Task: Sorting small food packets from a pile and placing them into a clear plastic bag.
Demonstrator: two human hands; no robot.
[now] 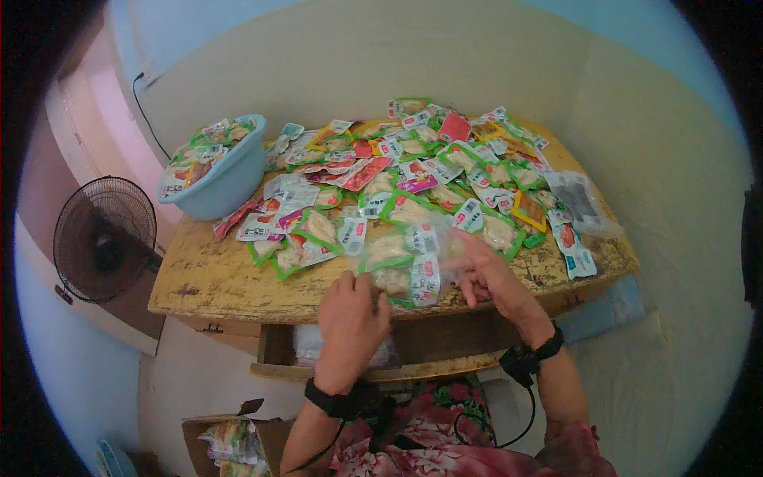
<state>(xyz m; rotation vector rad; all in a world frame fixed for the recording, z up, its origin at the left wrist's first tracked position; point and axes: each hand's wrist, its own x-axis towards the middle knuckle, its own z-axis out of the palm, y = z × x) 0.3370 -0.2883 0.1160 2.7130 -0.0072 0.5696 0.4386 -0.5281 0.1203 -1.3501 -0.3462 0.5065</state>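
Observation:
A clear plastic bag with green-edged food packets inside lies at the front edge of the worn yellow table. My left hand holds its lower left side between thumb and fingers. At the bag's right end is my right hand, its upper fingers behind or inside the plastic; which of these cannot be told. Behind both hands spreads a pile of sealed food packets, green, red, white and yellow. A clear bag with dark contents rests at the pile's right side.
A light blue plastic basin full of packets stands at the table's back left. Below the tabletop an open drawer holds white plastic. A cardboard box with packets sits lower left, and a fan stands left of the table.

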